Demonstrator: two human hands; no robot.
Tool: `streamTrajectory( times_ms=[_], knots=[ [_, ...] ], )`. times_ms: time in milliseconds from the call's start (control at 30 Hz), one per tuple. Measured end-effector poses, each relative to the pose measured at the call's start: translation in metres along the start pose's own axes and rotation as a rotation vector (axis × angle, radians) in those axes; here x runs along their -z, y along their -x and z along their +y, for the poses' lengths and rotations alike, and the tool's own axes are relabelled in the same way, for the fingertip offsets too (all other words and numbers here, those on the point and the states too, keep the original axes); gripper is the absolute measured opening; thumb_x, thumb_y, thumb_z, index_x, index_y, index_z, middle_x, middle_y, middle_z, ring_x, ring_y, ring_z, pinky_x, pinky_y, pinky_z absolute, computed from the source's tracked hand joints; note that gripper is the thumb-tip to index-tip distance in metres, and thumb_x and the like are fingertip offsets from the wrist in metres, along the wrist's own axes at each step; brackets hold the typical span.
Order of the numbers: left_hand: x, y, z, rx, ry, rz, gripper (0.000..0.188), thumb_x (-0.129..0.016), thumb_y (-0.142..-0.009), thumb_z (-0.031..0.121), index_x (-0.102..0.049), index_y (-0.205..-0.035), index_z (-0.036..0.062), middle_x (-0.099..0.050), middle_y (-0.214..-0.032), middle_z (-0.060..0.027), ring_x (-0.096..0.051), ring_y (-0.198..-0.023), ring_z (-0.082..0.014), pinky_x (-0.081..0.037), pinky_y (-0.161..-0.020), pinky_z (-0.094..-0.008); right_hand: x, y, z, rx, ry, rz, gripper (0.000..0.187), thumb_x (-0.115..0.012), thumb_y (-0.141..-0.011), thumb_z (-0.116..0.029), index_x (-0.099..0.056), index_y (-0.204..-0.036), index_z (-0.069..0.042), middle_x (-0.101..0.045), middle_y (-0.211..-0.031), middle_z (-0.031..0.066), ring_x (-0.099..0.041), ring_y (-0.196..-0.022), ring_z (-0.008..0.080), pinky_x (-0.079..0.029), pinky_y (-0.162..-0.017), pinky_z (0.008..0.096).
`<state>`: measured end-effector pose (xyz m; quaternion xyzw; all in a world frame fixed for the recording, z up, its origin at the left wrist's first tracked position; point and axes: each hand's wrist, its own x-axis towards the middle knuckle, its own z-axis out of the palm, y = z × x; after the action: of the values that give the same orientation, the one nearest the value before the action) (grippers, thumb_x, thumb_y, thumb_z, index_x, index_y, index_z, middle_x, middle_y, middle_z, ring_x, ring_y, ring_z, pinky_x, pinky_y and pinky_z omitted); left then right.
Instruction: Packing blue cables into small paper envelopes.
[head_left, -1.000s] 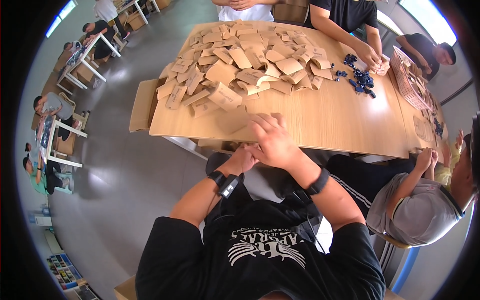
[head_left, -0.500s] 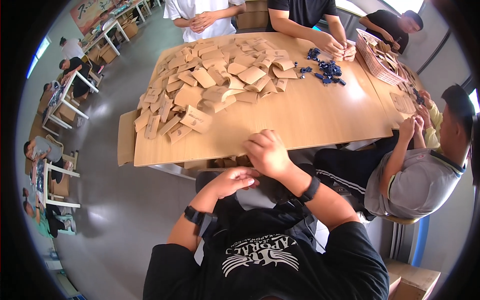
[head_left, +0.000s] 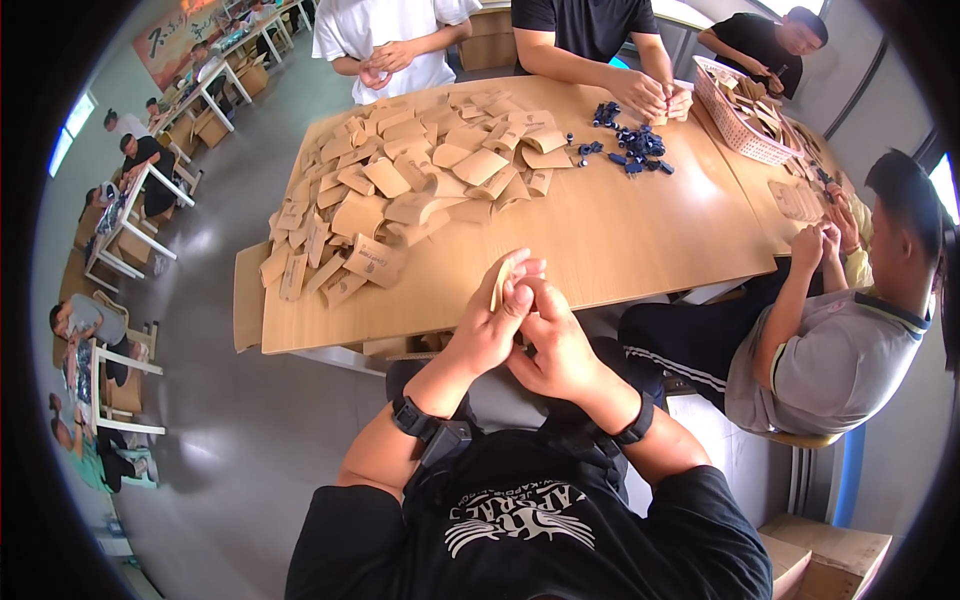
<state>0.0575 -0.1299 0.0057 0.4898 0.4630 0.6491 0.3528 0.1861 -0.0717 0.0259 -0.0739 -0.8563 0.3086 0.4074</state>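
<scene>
Both hands, left hand [head_left: 487, 325] and right hand [head_left: 553, 340], pinch 1 cardboard piece [head_left: 499, 284]; a big pile [head_left: 400, 190] waits on the desk [head_left: 620, 230].

Big wooden table [head_left: 620, 240], pretty cluttered. Heap of tan card sleeves [head_left: 400, 190] sits ahead and left of the hands, a little pile of dark blue clips [head_left: 628, 145] ahead and right, and a pink basket [head_left: 740, 135] far right at the corner.

Most of the tan card piece [head_left: 499, 285] hidden between the hands, its shape beyond telling.
</scene>
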Motion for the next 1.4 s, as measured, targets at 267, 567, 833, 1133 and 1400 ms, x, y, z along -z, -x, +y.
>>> streamTrajectory(
  times_ms=[267, 567, 833, 1133, 1400],
  knots=[
    [0.019, -0.018, -0.024, -0.083, -0.502, 0.226, 0.036, -0.071, -0.085, 0.002, -0.059, -0.119, 0.0000, -0.067, -0.108, -0.0068, -0.063, -0.102, -0.0159, -0.051, -0.089, -0.0301, 0.048, -0.034, 0.081, -0.458, -0.022, 0.039, 0.015, -0.064, -0.079, -0.008, -0.070, -0.089, 0.001, -0.068, -0.078, 0.0161, -0.066, -0.071, 0.0302, -0.052, -0.066, 0.0372],
    [0.020, -0.020, -0.035, 0.098, -0.256, 0.248, 0.029, -0.074, -0.079, -0.003, -0.063, -0.105, -0.0007, -0.066, -0.094, -0.0030, -0.062, -0.093, -0.0097, -0.050, -0.085, -0.0265, 0.073, -0.119, 0.250, -0.365, 0.848, 0.014, 0.045, -0.057, -0.083, -0.013, -0.059, -0.128, -0.014, -0.060, -0.123, 0.0112, -0.055, -0.117, 0.0281, -0.043, -0.096, 0.0467],
    [0.020, -0.017, -0.025, 0.129, -0.245, 0.231, 0.026, -0.074, -0.078, -0.003, -0.062, -0.101, 0.0005, -0.065, -0.092, -0.0021, -0.061, -0.088, -0.0090, -0.050, -0.082, -0.0253, 0.073, -0.141, 0.259, -0.536, 0.897, -0.165, 0.033, -0.064, -0.087, -0.027, -0.061, -0.114, -0.007, -0.061, -0.123, 0.0111, -0.051, -0.122, 0.0277, -0.035, -0.099, 0.0547],
    [0.027, -0.013, -0.044, -0.005, -0.064, 0.327, 0.028, -0.071, -0.083, -0.003, -0.061, -0.108, 0.0021, -0.067, -0.096, -0.0051, -0.063, -0.089, -0.0116, -0.055, -0.073, -0.0276, 0.105, -0.154, 0.171, -0.475, -0.034, 0.199, 0.026, -0.077, -0.083, -0.017, -0.066, -0.096, 0.003, -0.064, -0.070, 0.0043, -0.058, -0.058, 0.0069, -0.045, -0.054, 0.0237],
    [0.022, -0.021, 0.039, -0.319, -0.428, 0.411, 0.032, -0.074, -0.083, 0.002, -0.062, -0.112, -0.0001, -0.066, -0.103, -0.0064, -0.063, -0.091, -0.0115, -0.051, -0.083, -0.0269, 0.110, -0.122, 0.038, -0.464, 0.016, -0.159, 0.022, -0.076, -0.084, -0.016, -0.064, -0.086, 0.003, -0.061, -0.065, 0.0011, -0.051, -0.056, 0.0032, -0.039, -0.049, 0.0222]
  ],
)
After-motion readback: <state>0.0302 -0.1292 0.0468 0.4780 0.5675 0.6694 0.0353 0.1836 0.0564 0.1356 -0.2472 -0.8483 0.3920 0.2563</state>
